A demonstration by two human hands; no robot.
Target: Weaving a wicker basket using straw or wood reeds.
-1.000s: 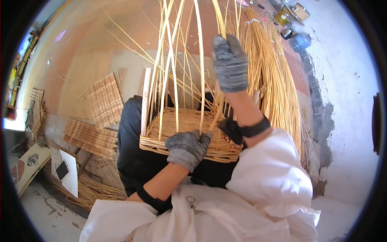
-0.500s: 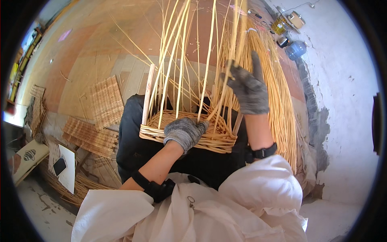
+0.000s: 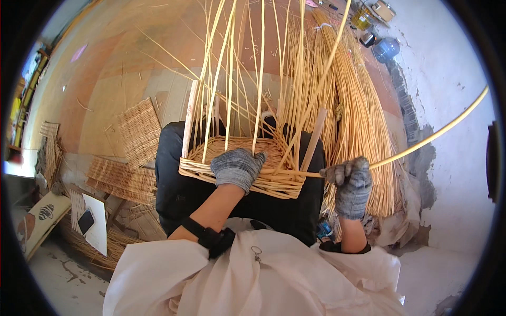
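1. An unfinished rectangular basket of pale-yellow woven wicker (image 3: 279,188) lay across the person's dark-trousered lap (image 3: 173,181), under the left fingers and just left of the right fingers.
2. The left hand (image 3: 238,168), in a grey knitted glove, had its fingers curled down over the basket's near side; their tips were hidden, so whether they pinched a strand could not be told.
3. The right hand (image 3: 350,187), in a matching grey glove, had its fingers folded tightly round a long, smooth, yellow wicker rod (image 3: 432,138).
4. From those right fingers the rod reached left to the basket's near rim, and on their other side it curved up and away to the right.
5. Thin, upright yellow wicker stakes (image 3: 259,84) rose beyond the left fingers, with a flat, pale wooden post (image 3: 190,118) to their left and another (image 3: 314,139) between the two hands.
6. Beyond the right fingers, a large tied bundle of golden wicker rods (image 3: 350,113) lay on the floor.
7. Well left of the left fingers lay a squarish, brown woven wicker panel (image 3: 139,131).
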